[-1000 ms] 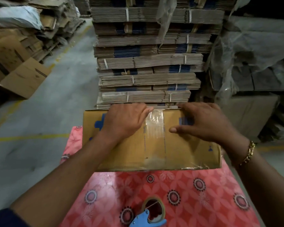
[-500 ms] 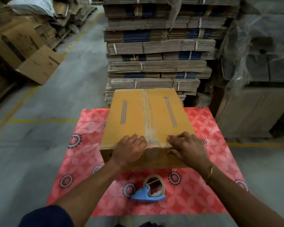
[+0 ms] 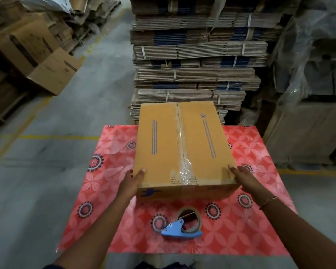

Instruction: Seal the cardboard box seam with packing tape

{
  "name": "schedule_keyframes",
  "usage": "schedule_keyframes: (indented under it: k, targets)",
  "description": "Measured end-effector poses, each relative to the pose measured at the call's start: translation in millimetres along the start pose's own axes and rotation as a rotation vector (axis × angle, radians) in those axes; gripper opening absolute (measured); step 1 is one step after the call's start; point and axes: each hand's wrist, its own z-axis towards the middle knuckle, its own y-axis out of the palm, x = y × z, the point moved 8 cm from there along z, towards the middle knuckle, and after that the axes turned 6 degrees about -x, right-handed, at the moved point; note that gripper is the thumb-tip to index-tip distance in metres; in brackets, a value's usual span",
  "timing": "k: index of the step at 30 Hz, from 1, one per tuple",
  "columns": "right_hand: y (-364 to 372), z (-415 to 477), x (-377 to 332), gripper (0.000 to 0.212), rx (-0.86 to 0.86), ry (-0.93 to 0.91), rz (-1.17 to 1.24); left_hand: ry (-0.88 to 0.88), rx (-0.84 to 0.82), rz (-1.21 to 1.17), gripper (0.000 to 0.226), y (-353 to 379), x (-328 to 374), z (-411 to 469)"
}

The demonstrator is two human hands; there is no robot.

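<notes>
A closed yellow-brown cardboard box (image 3: 163, 144) lies on a red patterned table cover (image 3: 246, 220). Clear packing tape (image 3: 183, 152) runs along its centre seam and wrinkles over the near edge. My left hand (image 3: 131, 184) presses flat against the box's near left corner. My right hand (image 3: 244, 176) rests against the near right corner, fingers extended. A roll of tape in a blue dispenser (image 3: 183, 224) lies on the cover in front of the box, touched by neither hand.
Tall stacks of strapped flat cardboard (image 3: 198, 61) stand right behind the table. Open cartons (image 3: 52, 72) sit on the floor at left. Plastic-wrapped pallets (image 3: 314, 78) stand at right. Grey concrete floor with yellow lines lies left of the table.
My hands slid from the taped seam at the box's near edge outward to its two near corners. The view pulled back, showing the whole box top.
</notes>
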Motion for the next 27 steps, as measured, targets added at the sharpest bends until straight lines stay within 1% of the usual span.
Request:
schedule_keyframes:
  k: [1, 2, 3, 5, 7, 8, 9, 10, 11, 12, 14, 16, 19, 21, 22, 23, 24, 25, 26, 27]
  targets:
    - [7, -1, -2, 0.045, -0.035, -0.014, 0.019, -0.004, -0.088, -0.081, 0.072, 6, -1, 2]
    - [11, 1, -2, 0.035, -0.037, -0.038, 0.024, 0.009, -0.127, -0.117, 0.069, 8, -1, 4]
    - [14, 1, -2, 0.032, -0.020, -0.065, 0.034, 0.029, -0.147, -0.135, 0.069, 5, -1, 8]
    - [27, 3, -3, 0.038, -0.015, -0.101, 0.084, 0.087, -0.144, -0.166, 0.073, -12, 1, 12]
    - [47, 5, -10, 0.045, -0.029, -0.123, 0.100, 0.132, -0.131, -0.174, 0.083, -40, 5, 14]
    - [61, 5, -14, 0.043, -0.040, -0.137, 0.102, 0.142, -0.130, -0.181, 0.079, -55, 10, 10]
    - [78, 2, -22, 0.042, -0.056, -0.156, 0.095, 0.148, -0.119, -0.187, 0.064, -73, 13, 8]
    - [93, 3, -28, 0.044, -0.061, -0.177, 0.091, 0.143, -0.116, -0.185, 0.043, -90, 11, 9]
    - [108, 5, -33, 0.050, -0.059, -0.206, 0.077, 0.137, -0.103, -0.177, 0.028, -107, 8, 11]
    - [123, 7, -38, 0.056, -0.057, -0.234, 0.060, 0.127, -0.082, -0.163, 0.024, -124, 4, 14]
    - [150, 12, -44, 0.057, -0.090, -0.271, 0.056, 0.101, -0.056, -0.170, 0.029, -149, -5, 20]
    - [170, 6, -54, 0.051, -0.094, -0.275, 0.063, 0.062, -0.066, -0.177, 0.035, -159, -12, 24]
    - [181, 4, -62, 0.043, -0.074, -0.260, 0.062, 0.028, -0.090, -0.129, 0.033, -160, -15, 25]
    - [178, 8, -61, 0.047, -0.084, -0.228, 0.049, 0.035, -0.102, -0.093, 0.035, -161, -15, 31]
    - [174, 12, -55, 0.056, -0.088, -0.203, 0.038, 0.031, -0.092, -0.072, 0.041, -164, -13, 30]
    - [169, 12, -49, 0.064, -0.093, -0.178, 0.018, 0.046, -0.062, -0.028, 0.053, -168, -14, 33]
    - [162, 8, -45, 0.068, -0.090, -0.157, -0.022, 0.071, 0.015, 0.087, 0.067, -175, -12, 33]
    - [152, 1, -38, 0.065, -0.062, -0.138, -0.084, 0.105, 0.120, 0.226, 0.073, -180, -10, 32]
    - [140, -8, -30, 0.060, -0.017, -0.118, -0.137, 0.176, 0.251, 0.370, 0.067, -183, -4, 26]
    - [127, -17, -15, 0.057, 0.022, -0.080, -0.161, 0.298, 0.388, 0.468, 0.055, -181, 6, 14]
